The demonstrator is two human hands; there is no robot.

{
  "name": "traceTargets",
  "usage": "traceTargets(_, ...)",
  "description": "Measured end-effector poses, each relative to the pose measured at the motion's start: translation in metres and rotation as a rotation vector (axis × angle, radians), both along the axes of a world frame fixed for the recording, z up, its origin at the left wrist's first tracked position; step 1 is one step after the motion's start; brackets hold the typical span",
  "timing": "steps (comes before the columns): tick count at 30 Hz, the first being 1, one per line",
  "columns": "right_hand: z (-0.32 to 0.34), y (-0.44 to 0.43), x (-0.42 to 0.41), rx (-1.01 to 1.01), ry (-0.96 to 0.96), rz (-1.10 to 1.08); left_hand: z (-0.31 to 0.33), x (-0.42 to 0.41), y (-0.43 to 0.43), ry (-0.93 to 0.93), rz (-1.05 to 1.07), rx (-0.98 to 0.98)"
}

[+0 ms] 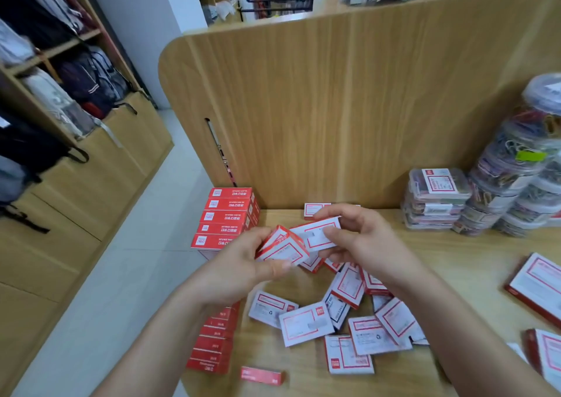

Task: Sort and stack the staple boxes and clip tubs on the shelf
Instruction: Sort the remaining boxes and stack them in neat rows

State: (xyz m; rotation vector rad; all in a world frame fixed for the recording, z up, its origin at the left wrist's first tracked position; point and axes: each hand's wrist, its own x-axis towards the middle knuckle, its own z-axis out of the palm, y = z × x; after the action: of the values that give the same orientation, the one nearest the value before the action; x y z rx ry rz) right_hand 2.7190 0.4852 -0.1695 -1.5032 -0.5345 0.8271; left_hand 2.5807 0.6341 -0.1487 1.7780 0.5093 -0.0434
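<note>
view: head-worn | faces: forward-down | range: close over shelf (455,260) | edges: probably distorted

Backpacks (88,78) fill wooden racks (106,169) beside pale floor (136,260).

Left hand (239,272) and right hand (361,242) are side by side above the shelf board (455,260). First staple box (282,249) is in the left, second staple box (318,234) in the right, edges meeting. Stacked boxes (227,217) stand just left of the left hand, at the board's edge. Loose boxes (334,320) lie below and nearer than both hands. Clip tubs (516,169) are stacked well right of the right hand, against the back panel (349,108).
</note>
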Motion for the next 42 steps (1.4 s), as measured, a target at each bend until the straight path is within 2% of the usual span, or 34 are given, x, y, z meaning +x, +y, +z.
traceTargets(5,-0.004,0.007,-0.006,0.040,0.097,0.032,-0.006,0.010,-0.004,-0.055,0.125,0.357)
traceTargets(8,-0.006,0.010,-0.008,0.037,0.134,0.022,-0.009,0.012,-0.003,-0.096,0.057,0.574)
traceTargets(13,-0.007,0.013,-0.014,0.083,0.343,-0.021,-0.014,0.014,-0.003,-0.124,-0.053,0.574)
traceTargets(17,-0.009,0.015,-0.021,0.036,0.338,0.073,-0.018,0.015,-0.008,-0.168,-0.135,0.734)
traceTargets(19,-0.009,0.015,-0.020,0.036,0.360,0.115,-0.018,0.015,-0.007,-0.189,-0.126,0.747)
traceTargets(21,-0.011,0.015,-0.017,0.029,0.372,0.154,-0.014,0.014,-0.003,-0.163,-0.093,0.754)
traceTargets(23,-0.014,0.017,-0.015,0.032,0.337,0.197,-0.007,0.014,0.000,-0.128,-0.115,0.845)
traceTargets(24,-0.014,0.018,-0.014,0.026,0.276,0.223,-0.004,0.015,0.001,-0.118,-0.124,0.917)
traceTargets(25,-0.013,0.019,-0.012,-0.008,0.137,0.248,-0.002,0.017,0.004,-0.112,-0.125,1.002)
traceTargets(27,-0.012,0.024,-0.007,-0.149,-0.330,0.292,0.000,0.022,0.012,-0.086,-0.117,1.133)
traceTargets(29,-0.009,0.033,-0.005,-0.298,-0.798,0.266,-0.003,0.026,0.020,-0.054,-0.112,1.165)
traceTargets(31,-0.004,0.042,-0.006,-0.382,-1.049,0.233,-0.008,0.027,0.025,-0.062,-0.105,1.162)
traceTargets(34,-0.004,0.052,-0.003,-0.454,-1.165,0.223,-0.010,0.020,0.034,-0.186,-0.040,1.090)
traceTargets(37,-0.012,0.066,0.007,-0.548,-1.132,0.167,-0.006,0.006,0.055,-0.288,0.160,0.983)
traceTargets(39,-0.019,0.080,0.011,-0.613,-1.129,0.141,-0.004,-0.003,0.071,-0.257,0.302,0.873)
traceTargets(42,-0.028,0.098,0.007,-0.711,-1.157,0.135,-0.010,-0.011,0.086,-0.061,0.338,0.713)
